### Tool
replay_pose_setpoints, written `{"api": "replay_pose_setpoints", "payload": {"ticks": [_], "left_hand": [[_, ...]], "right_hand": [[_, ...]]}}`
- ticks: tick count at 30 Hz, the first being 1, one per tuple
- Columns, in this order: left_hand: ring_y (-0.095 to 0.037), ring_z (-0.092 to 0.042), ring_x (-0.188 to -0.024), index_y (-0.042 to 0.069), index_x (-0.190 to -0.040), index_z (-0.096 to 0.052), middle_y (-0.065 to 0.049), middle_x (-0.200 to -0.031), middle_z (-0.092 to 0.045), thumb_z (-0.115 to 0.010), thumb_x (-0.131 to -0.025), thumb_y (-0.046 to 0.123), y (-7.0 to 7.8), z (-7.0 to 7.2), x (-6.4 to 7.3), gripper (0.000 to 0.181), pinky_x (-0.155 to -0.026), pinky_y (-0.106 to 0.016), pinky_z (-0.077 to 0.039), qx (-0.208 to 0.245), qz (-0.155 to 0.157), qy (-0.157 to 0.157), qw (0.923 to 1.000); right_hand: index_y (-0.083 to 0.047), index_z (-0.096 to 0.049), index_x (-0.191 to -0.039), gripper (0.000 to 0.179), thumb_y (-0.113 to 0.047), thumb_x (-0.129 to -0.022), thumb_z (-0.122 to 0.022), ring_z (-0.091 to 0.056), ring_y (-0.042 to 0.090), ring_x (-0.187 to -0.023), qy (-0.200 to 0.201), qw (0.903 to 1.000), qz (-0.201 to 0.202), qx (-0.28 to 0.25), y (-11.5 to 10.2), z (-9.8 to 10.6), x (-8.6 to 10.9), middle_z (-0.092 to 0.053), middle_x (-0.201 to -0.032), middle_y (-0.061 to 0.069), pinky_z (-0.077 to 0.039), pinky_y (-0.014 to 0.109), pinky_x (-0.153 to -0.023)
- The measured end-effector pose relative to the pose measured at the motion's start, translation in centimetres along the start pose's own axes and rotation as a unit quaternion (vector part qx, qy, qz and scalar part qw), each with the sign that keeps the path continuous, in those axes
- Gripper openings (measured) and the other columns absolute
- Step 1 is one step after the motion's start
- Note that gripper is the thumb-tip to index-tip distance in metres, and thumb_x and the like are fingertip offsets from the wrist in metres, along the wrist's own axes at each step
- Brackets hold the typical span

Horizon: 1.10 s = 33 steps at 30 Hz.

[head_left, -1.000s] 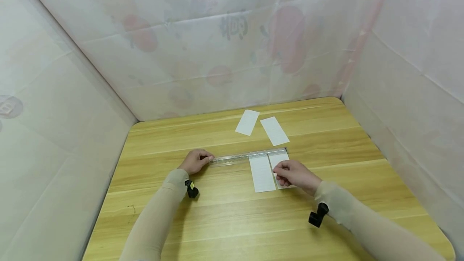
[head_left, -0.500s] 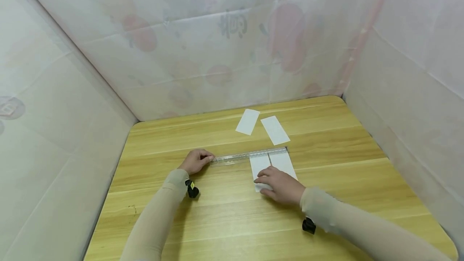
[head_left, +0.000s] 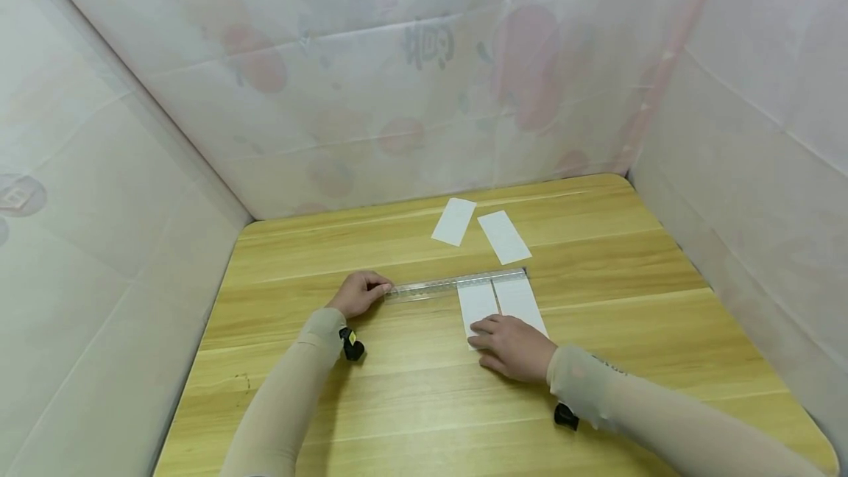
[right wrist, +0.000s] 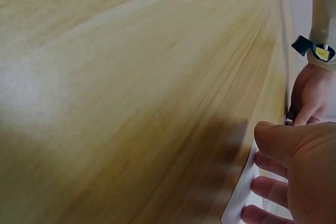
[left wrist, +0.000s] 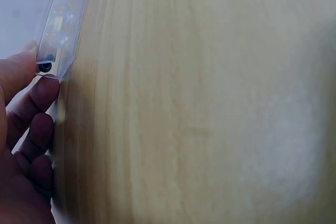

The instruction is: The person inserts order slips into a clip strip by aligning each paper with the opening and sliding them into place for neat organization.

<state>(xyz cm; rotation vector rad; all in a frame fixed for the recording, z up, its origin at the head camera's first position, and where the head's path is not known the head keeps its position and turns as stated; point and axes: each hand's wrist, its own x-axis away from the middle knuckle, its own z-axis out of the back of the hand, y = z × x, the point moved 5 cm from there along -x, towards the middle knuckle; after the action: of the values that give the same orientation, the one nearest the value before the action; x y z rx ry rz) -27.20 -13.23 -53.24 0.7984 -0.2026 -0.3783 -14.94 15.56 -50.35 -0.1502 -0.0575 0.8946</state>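
A clear ruler (head_left: pixel 424 290) lies across the tops of two white paper cards set side by side. My left hand (head_left: pixel 360 294) pinches the ruler's left end; in the left wrist view, thumb and index finger meet at the end with the hole (left wrist: pixel 46 66). Over the lower part of the left card (head_left: pixel 475 302) rests my right hand (head_left: pixel 515 349), its fingers spread and slightly bent. That hand hides the card's lower right portion. The right card (head_left: pixel 520 300) lies just beyond the hand, a thin gap between the two cards.
Two more white cards, one tilted (head_left: pixel 454 221) and another angled the opposite way (head_left: pixel 505 237), lie farther back on the wooden table (head_left: pixel 318 256). Pale printed curtains (head_left: pixel 371 116) enclose the table at its back and sides.
My right hand has moved left from the right card onto the lower part of the left card, and its fingers have spread. The left hand and ruler have stayed in place.
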Motion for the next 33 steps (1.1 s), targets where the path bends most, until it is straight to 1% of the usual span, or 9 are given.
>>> {"api": "replay_pose_setpoints", "payload": {"ticks": [6,10,16,22,25,28,33], "left_hand": [[-0.014,-0.061,-0.094,0.017,-0.103,-0.075,0.002,-0.103,-0.068,-0.060,-0.096,0.024,-0.01,0.04,-0.09,0.018,-0.083,-0.036,-0.050,0.002,0.020,-0.009,0.9998],[-0.013,-0.061,-0.092,0.017,-0.102,-0.075,0.003,-0.102,-0.068,-0.061,-0.096,0.023,-0.10,0.03,-0.14,0.017,-0.081,-0.035,-0.050,0.003,0.021,-0.009,0.9997],[-0.014,-0.061,-0.095,0.018,-0.103,-0.075,0.003,-0.104,-0.068,-0.061,-0.096,0.024,-0.29,-0.01,-0.14,0.018,-0.083,-0.035,-0.050,0.007,0.033,-0.013,0.9993],[-0.013,-0.061,-0.095,0.018,-0.104,-0.075,0.003,-0.103,-0.068,-0.061,-0.095,0.025,-0.31,-0.01,-0.20,0.018,-0.084,-0.035,-0.050,0.006,0.035,-0.013,0.9993],[-0.013,-0.061,-0.096,0.019,-0.104,-0.075,0.004,-0.104,-0.068,-0.061,-0.095,0.025,-0.34,-0.02,-0.17,0.018,-0.085,-0.035,-0.049,0.005,0.037,-0.013,0.9992],[-0.014,-0.061,-0.097,0.019,-0.104,-0.075,0.003,-0.104,-0.068,-0.060,-0.096,0.025,-0.43,-0.03,-0.16,0.018,-0.086,-0.036,-0.049,0.006,0.038,-0.014,0.9991],[-0.014,-0.061,-0.097,0.018,-0.104,-0.075,0.003,-0.105,-0.068,-0.060,-0.096,0.025,-0.46,-0.04,-0.19,0.018,-0.086,-0.036,-0.049,0.007,0.035,-0.014,0.9993]], "right_hand": [[-0.014,-0.067,-0.122,0.034,-0.033,-0.094,-0.062,-0.053,0.027,-0.120,0.005,1.0000,-0.001,-0.001,0.11,-0.14,0.02,-0.059,-0.129,0.008,-0.042,0.046,-0.099],[-0.014,-0.068,-0.120,0.034,-0.033,-0.093,-0.063,-0.054,0.027,-0.119,0.008,0.9999,-0.004,-0.008,0.23,-0.16,0.02,-0.060,-0.129,0.008,-0.042,0.046,-0.099],[-0.015,-0.069,-0.120,0.033,-0.033,-0.093,-0.063,-0.053,0.027,-0.120,0.009,0.9998,-0.013,-0.010,0.61,-0.37,0.07,-0.059,-0.130,0.008,-0.042,0.046,-0.099],[-0.012,-0.067,-0.122,0.036,-0.032,-0.093,-0.063,-0.054,0.028,-0.120,0.020,0.9995,-0.015,-0.019,0.84,-0.33,0.15,-0.058,-0.130,0.010,-0.043,0.046,-0.098],[-0.008,-0.064,-0.125,0.040,-0.033,-0.092,-0.064,-0.054,0.029,-0.119,0.026,0.9991,-0.023,-0.026,0.88,-0.12,0.13,-0.058,-0.130,0.011,-0.043,0.047,-0.097],[-0.005,-0.063,-0.126,0.044,-0.032,-0.091,-0.065,-0.054,0.029,-0.119,0.034,0.9987,-0.032,-0.021,0.92,0.15,0.02,-0.058,-0.129,0.013,-0.043,0.047,-0.097],[-0.005,-0.061,-0.128,0.046,-0.034,-0.092,-0.064,-0.051,0.031,-0.122,0.022,0.9990,-0.037,-0.005,0.96,0.07,-0.20,-0.056,-0.132,0.014,-0.041,0.048,-0.100]]}}
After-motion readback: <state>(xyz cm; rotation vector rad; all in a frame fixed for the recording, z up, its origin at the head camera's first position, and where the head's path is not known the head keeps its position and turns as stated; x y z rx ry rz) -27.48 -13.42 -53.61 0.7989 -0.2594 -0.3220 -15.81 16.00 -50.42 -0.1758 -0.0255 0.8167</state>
